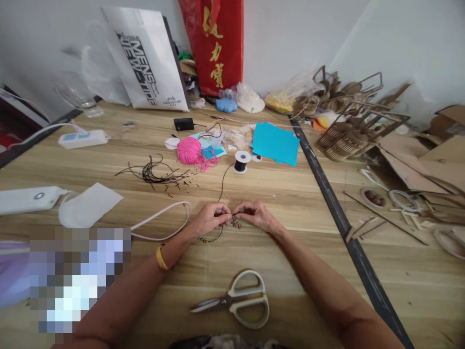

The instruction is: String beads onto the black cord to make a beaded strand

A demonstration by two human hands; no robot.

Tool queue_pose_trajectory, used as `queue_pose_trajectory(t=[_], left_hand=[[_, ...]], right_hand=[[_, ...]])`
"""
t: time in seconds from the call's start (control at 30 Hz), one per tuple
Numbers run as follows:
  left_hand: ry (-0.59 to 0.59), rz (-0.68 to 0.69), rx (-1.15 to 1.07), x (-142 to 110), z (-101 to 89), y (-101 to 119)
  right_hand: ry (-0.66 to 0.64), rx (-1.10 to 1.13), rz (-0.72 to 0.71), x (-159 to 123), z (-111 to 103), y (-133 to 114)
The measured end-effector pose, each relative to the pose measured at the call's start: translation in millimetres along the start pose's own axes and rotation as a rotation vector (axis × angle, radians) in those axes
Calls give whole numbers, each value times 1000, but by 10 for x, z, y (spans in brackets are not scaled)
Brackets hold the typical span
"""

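Note:
My left hand (212, 218) and my right hand (253, 215) meet over the middle of the table, fingertips pinched close together on a dark cord. Small coloured beads (236, 223) hang in a cluster just below the right fingertips. More beads (204, 240) sit on a loop of the cord under my left hand. From the left hand the black cord (223, 184) runs up to a white spool (240, 161) wound with black cord. Scissors (236, 300) with cream handles lie nearer to me, blades pointing left.
Black cord offcuts (152, 172) lie left of a pink yarn ball (189, 150). Blue sheets (276, 143) are beyond the spool. A white cable (163, 220) loops left of my hand. Woven baskets (348, 138) and cardboard (410, 162) crowd the right; bags (152, 63) stand behind.

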State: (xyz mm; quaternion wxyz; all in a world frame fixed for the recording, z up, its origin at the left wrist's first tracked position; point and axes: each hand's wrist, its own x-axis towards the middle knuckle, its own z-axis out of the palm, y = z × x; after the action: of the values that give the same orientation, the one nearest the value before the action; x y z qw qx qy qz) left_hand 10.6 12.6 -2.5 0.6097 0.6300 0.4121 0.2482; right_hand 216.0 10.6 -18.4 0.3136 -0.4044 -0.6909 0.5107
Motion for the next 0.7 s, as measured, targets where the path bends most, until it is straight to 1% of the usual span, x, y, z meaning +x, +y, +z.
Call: queue_pose_trajectory(t=[0.33,0.7], left_hand=[[2,-5,-1,3,0,-3],[0,2,9,3,2,-4]], right_hand=[[-11,13,-23,-1,-4,-5],[-18,20,-3,-8,-2,13]])
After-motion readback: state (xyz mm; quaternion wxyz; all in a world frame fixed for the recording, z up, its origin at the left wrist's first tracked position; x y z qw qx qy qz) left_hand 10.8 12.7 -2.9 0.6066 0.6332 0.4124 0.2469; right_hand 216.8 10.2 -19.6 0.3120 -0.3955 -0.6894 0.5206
